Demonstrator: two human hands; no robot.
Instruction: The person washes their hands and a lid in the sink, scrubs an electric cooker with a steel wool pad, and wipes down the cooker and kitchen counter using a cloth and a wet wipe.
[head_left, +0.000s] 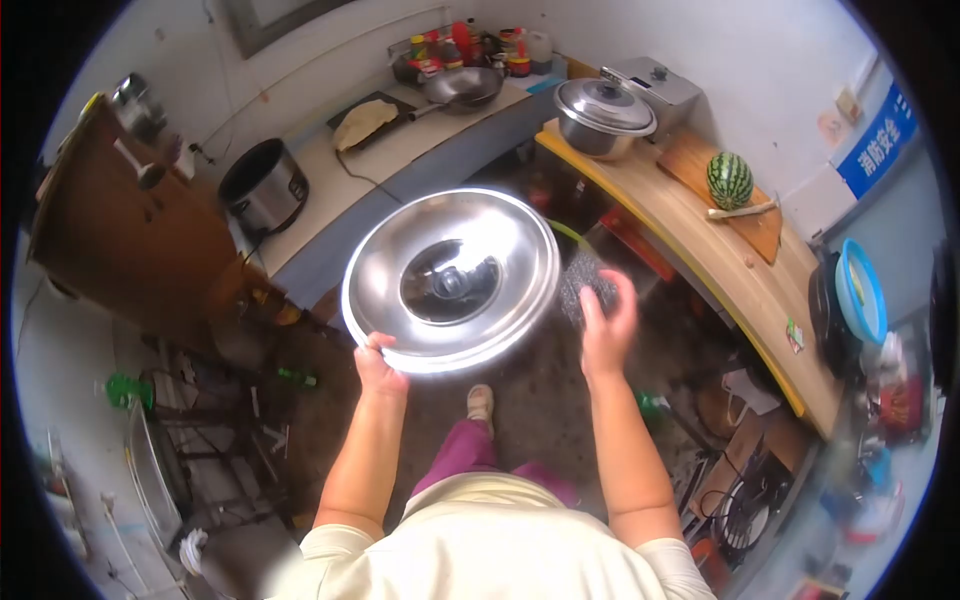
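Note:
My left hand [382, 365] grips the near left rim of a large shiny metal lid [375, 270], which has a dark round centre with a knob. The lid is held up over the floor, its knob side in view. To the right of the lid, my right hand [608, 320] is curled with thumb and fingers around the near side of a grey mesh scouring pad [580, 285]. The pad is beside the lid's right rim; whether the two touch is unclear.
A lidded steel pot [600, 135] and a watermelon [730, 180] on a cutting board [762, 228] stand on the right wooden counter [790, 310]. The left counter [325, 200] bears an open cooker [265, 190], a flatbread [365, 125] and a wok [465, 88].

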